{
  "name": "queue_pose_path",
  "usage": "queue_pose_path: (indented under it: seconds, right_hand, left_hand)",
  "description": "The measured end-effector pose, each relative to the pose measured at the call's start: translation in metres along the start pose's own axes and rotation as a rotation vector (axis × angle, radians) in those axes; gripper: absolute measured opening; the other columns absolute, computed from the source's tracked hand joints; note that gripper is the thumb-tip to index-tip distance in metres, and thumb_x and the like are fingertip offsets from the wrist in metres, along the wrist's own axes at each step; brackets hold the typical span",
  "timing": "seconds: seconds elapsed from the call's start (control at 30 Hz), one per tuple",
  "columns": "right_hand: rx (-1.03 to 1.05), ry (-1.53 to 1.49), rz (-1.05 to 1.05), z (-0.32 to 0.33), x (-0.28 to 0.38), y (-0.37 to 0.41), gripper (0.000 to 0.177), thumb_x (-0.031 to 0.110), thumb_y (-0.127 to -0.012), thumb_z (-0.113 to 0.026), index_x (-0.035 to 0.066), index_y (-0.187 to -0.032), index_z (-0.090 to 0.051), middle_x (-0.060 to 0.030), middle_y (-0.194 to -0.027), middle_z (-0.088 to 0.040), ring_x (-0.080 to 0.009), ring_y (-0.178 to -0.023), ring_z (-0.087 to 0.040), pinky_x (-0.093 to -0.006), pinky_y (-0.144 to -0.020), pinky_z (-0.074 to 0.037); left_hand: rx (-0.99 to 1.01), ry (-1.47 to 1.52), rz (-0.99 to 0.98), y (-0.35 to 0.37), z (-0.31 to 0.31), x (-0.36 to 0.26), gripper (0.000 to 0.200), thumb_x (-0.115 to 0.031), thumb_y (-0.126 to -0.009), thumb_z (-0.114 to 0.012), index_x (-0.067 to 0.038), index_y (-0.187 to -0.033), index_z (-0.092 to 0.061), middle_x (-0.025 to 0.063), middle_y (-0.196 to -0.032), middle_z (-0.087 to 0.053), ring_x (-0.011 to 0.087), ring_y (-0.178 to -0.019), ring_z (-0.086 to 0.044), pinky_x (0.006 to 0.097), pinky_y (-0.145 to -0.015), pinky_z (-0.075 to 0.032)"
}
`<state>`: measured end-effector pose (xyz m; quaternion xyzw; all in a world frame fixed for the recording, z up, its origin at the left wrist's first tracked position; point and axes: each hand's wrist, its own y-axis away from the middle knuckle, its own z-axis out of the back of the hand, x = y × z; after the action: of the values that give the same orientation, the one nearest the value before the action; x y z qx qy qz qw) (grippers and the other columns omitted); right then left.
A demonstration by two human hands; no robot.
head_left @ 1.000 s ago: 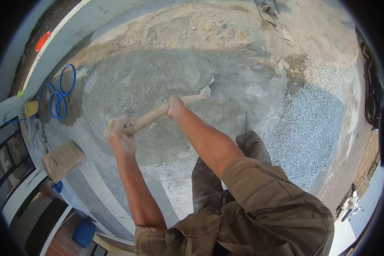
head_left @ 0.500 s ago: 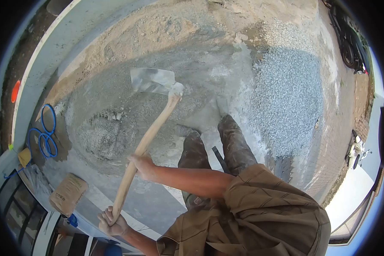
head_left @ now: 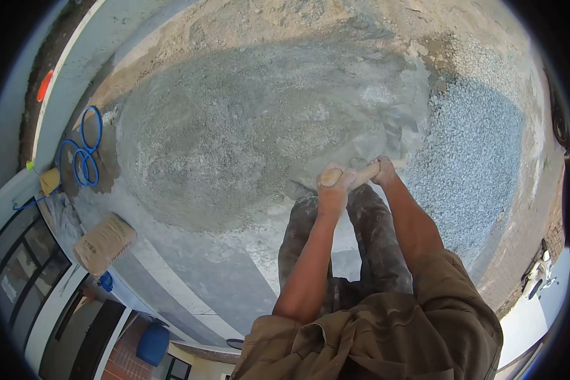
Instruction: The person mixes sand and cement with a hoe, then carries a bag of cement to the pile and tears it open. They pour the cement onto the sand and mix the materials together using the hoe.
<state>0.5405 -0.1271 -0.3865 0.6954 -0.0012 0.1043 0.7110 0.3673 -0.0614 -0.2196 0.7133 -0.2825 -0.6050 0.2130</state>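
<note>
Both of my hands grip the wooden handle (head_left: 366, 173) of a hoe. My left hand (head_left: 334, 185) is closed round the handle's rounded end. My right hand (head_left: 384, 170) is wrapped round it further along, to the right. The handle points right, and the metal blade (head_left: 394, 130) appears at the edge of the grey mix, partly blurred. A wide bed of grey sand and gravel mix (head_left: 215, 139) spreads over the ground in front of my legs.
A heap of grey gravel (head_left: 472, 158) lies on the right. Brown sand (head_left: 266, 22) runs along the far side. At the left are a coiled blue hose (head_left: 85, 158), a paper sack (head_left: 104, 244) and a low wall (head_left: 60, 82). A blue barrel (head_left: 152, 344) stands at lower left.
The hoe has swung from the left over to the right, its blade now low by the gravel's edge. Both hands have moved right and closer together, still holding the handle. The view has shifted.
</note>
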Motion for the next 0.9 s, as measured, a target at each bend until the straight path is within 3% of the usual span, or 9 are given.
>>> queue_pose_path:
  seconds: [0.03, 0.17, 0.2, 0.3, 0.5, 0.6, 0.7, 0.8, 0.9]
  right_hand:
    - [0.077, -0.064, -0.141, 0.004, -0.032, -0.040, 0.010, 0.013, -0.085, -0.042, 0.009, -0.076, -0.040, -0.0032, -0.062, -0.045, -0.0182, -0.050, -0.046, -0.0353, -0.051, -0.047]
    - [0.109, 0.123, -0.211, -0.091, -0.181, 0.025, 0.010, 0.015, -0.084, -0.044, 0.006, -0.080, -0.046, -0.0074, -0.071, -0.050, -0.0252, -0.061, -0.053, -0.0465, -0.058, -0.049]
    - [0.012, -0.059, -0.253, -0.118, -0.224, 0.023, 0.008, 0.014, -0.083, -0.047, 0.006, -0.084, -0.046, -0.0077, -0.073, -0.050, -0.0247, -0.061, -0.054, -0.0468, -0.056, -0.050]
    - [0.125, 0.133, -0.439, -0.177, -0.307, 0.092, 0.016, 0.020, -0.087, -0.047, 0.005, -0.088, -0.043, -0.0079, -0.072, -0.049, -0.0231, -0.058, -0.053, -0.0387, -0.051, -0.050]
    - [0.340, 0.136, -0.566, -0.164, -0.391, 0.359, 0.011, 0.006, -0.080, -0.053, 0.004, -0.083, -0.043, -0.0103, -0.071, -0.046, -0.0237, -0.061, -0.049, -0.0408, -0.060, -0.048]
    - [0.588, 0.285, -0.739, -0.152, -0.378, 0.463, 0.023, 0.006, -0.079, -0.062, 0.002, -0.095, -0.046, -0.0104, -0.084, -0.052, -0.0260, -0.077, -0.059, -0.0411, -0.070, -0.052]
    - [0.623, 0.344, -0.714, -0.149, -0.381, 0.482, 0.030, 0.005, -0.076, -0.065, 0.001, -0.098, -0.045, -0.0115, -0.088, -0.054, -0.0270, -0.078, -0.060, -0.0421, -0.069, -0.054]
    - [0.605, 0.337, -0.550, -0.158, -0.327, 0.438, 0.029, 0.004, -0.076, -0.064, 0.000, -0.097, -0.044, -0.0130, -0.089, -0.054, -0.0288, -0.079, -0.061, -0.0434, -0.069, -0.055]
    - [0.580, 0.214, -0.440, -0.172, -0.210, 0.328, 0.026, 0.001, -0.076, -0.060, 0.001, -0.095, -0.042, -0.0138, -0.085, -0.050, -0.0298, -0.076, -0.058, -0.0469, -0.069, -0.052]
  left_hand:
    - [-0.023, -0.095, -0.009, 0.005, 0.031, -0.024, 0.012, -0.005, -0.073, -0.064, -0.006, -0.069, -0.053, -0.0013, -0.065, -0.052, 0.0086, -0.062, -0.050, 0.0253, -0.060, -0.042]
    - [-0.138, 0.196, -0.082, 0.023, 0.150, -0.100, 0.014, 0.000, -0.075, -0.059, -0.005, -0.070, -0.047, 0.0037, -0.068, -0.049, 0.0129, -0.064, -0.052, 0.0271, -0.061, -0.040]
    - [-0.203, 0.166, -0.112, 0.032, 0.168, -0.128, 0.014, 0.001, -0.075, -0.058, -0.006, -0.071, -0.046, 0.0033, -0.068, -0.048, 0.0134, -0.064, -0.052, 0.0271, -0.061, -0.040]
    - [-0.379, 0.030, -0.266, 0.081, 0.217, -0.199, 0.014, 0.003, -0.075, -0.057, -0.005, -0.071, -0.046, 0.0026, -0.067, -0.046, 0.0140, -0.064, -0.052, 0.0273, -0.063, -0.039]
    - [-0.429, 0.101, -0.541, 0.263, 0.295, -0.314, 0.016, -0.009, -0.081, -0.052, -0.010, -0.072, -0.038, -0.0022, -0.057, -0.034, 0.0112, -0.054, -0.038, 0.0344, -0.073, -0.039]
    - [-0.429, 0.141, -0.806, 0.351, 0.324, -0.349, 0.029, -0.005, -0.087, -0.047, -0.015, -0.066, -0.030, -0.0033, -0.053, -0.022, 0.0096, -0.051, -0.031, 0.0283, -0.062, -0.036]
    - [-0.466, 0.429, -0.841, 0.373, 0.353, -0.340, 0.030, -0.007, -0.088, -0.047, -0.014, -0.064, -0.031, -0.0035, -0.053, -0.022, 0.0100, -0.051, -0.031, 0.0302, -0.063, -0.036]
    - [-0.311, 0.553, -0.745, 0.320, 0.343, -0.301, 0.026, -0.009, -0.089, -0.046, -0.013, -0.066, -0.033, -0.0033, -0.056, -0.028, 0.0100, -0.052, -0.035, 0.0329, -0.069, -0.039]
    - [-0.244, 0.717, -0.574, 0.208, 0.248, -0.253, 0.015, -0.011, -0.088, -0.049, -0.011, -0.075, -0.042, -0.0034, -0.054, -0.033, 0.0094, -0.053, -0.039, 0.0344, -0.076, -0.039]
